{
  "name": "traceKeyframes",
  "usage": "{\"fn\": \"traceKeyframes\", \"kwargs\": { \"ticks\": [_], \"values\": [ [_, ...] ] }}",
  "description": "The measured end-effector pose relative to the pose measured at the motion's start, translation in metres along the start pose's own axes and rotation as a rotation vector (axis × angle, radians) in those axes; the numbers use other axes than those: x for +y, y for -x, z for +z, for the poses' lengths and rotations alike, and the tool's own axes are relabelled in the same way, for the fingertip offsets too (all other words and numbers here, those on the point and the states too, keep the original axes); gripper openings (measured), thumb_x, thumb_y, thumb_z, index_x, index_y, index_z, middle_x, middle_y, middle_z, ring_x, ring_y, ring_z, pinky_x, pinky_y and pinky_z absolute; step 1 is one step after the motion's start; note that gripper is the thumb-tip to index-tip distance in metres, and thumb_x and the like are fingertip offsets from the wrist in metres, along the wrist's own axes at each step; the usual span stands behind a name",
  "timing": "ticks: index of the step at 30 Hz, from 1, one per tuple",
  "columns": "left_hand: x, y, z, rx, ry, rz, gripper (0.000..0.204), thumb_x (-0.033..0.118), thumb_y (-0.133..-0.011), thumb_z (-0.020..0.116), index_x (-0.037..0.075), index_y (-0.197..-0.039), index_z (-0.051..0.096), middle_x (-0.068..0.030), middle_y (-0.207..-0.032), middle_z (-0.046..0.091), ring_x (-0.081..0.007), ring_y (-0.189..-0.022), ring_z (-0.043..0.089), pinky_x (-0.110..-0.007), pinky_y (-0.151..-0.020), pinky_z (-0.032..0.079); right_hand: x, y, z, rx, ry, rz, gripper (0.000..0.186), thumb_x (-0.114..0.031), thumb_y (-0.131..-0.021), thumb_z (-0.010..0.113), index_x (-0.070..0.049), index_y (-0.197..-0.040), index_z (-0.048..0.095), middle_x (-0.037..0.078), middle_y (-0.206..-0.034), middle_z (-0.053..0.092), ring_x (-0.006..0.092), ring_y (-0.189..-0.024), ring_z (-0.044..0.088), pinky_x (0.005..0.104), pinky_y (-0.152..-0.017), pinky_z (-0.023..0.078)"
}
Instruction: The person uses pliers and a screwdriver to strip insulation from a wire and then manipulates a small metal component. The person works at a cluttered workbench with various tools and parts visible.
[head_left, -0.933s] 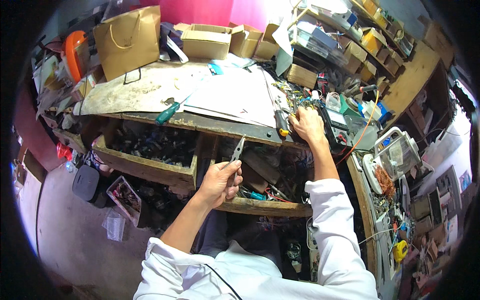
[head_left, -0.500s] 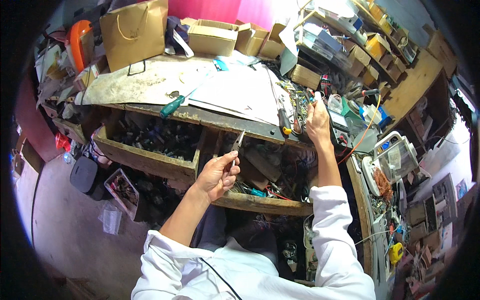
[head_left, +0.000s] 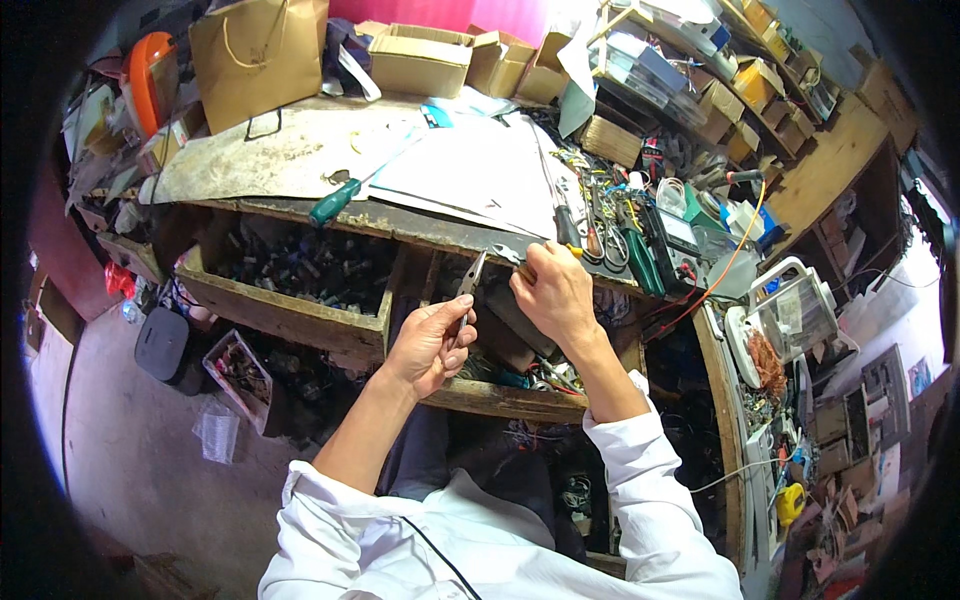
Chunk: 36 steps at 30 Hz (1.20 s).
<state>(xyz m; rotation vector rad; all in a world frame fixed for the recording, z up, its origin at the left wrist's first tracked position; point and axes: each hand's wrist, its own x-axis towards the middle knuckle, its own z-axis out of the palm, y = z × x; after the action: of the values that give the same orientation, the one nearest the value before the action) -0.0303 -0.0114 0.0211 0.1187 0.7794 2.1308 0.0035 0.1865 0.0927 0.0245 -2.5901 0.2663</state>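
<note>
My left hand is closed around slim, pointed needle-nose pliers, their tip up over the front edge of the bench. Most of the handles are hidden in the palm. To the right, my right hand makes a fist over the same edge. A silver metal tool with a forked head sticks out of it to the left; its kind is unclear and its grip is covered by the fingers. Just behind this fist lies a screwdriver with a black and yellow handle.
A green-handled screwdriver lies at the bench's front edge. Below, an open wooden drawer holds many small dark parts. Green-handled pliers, a meter and loose tools crowd the right. Cardboard boxes line the back.
My right hand has come left and nearer, from the tools at the right to beside the left hand, with the silver tool now showing in it. The left hand has hardly moved.
</note>
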Motion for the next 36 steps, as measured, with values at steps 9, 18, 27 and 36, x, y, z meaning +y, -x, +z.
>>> {"fn": "traceKeyframes", "kwargs": {
  "ticks": [9,18,27,36],
  "values": [
    [0.000,-0.001,0.004,0.035,-0.026,0.009,0.026,0.032,-0.100,0.066,0.008,-0.089,0.062,-0.0010,-0.064,0.056,-0.0052,-0.039,0.042,-0.017,-0.034,0.035,-0.015,-0.002,-0.003,-0.072,0.179,-0.104,0.018,-0.018,-0.083,0.068,0.000,-0.086,0.063,0.021,-0.091,0.059,0.0374,-0.091,0.061,0.0465,-0.078,0.053],
    [0.003,0.002,0.004,0.053,0.014,-0.011,0.026,0.031,-0.100,0.066,0.008,-0.089,0.062,-0.0010,-0.064,0.056,-0.0046,-0.037,0.040,-0.017,-0.033,0.035,-0.008,-0.011,-0.003,-0.119,0.215,-0.214,0.013,-0.013,-0.080,0.066,-0.003,-0.080,0.057,0.013,-0.084,0.059,0.0326,-0.086,0.062,0.0426,-0.073,0.054],
    [-0.002,0.000,0.005,0.050,-0.041,0.040,0.026,0.028,-0.101,0.065,0.007,-0.087,0.061,-0.0018,-0.063,0.057,-0.0050,-0.040,0.045,-0.017,-0.034,0.037,-0.003,-0.017,-0.003,-0.200,0.231,-0.225,0.013,-0.012,-0.082,0.066,0.000,-0.080,0.062,0.019,-0.083,0.067,0.0361,-0.080,0.069,0.0454,-0.071,0.056],
    [-0.007,0.000,0.010,0.062,-0.176,0.106,0.028,0.030,-0.101,0.065,0.007,-0.085,0.059,-0.0015,-0.063,0.057,-0.0065,-0.040,0.046,-0.019,-0.034,0.037,-0.003,-0.009,0.001,-0.180,0.093,-0.093,0.013,-0.012,-0.081,0.065,0.000,-0.077,0.061,0.021,-0.079,0.066,0.0414,-0.079,0.068,0.0491,-0.071,0.055]
  ]
}}
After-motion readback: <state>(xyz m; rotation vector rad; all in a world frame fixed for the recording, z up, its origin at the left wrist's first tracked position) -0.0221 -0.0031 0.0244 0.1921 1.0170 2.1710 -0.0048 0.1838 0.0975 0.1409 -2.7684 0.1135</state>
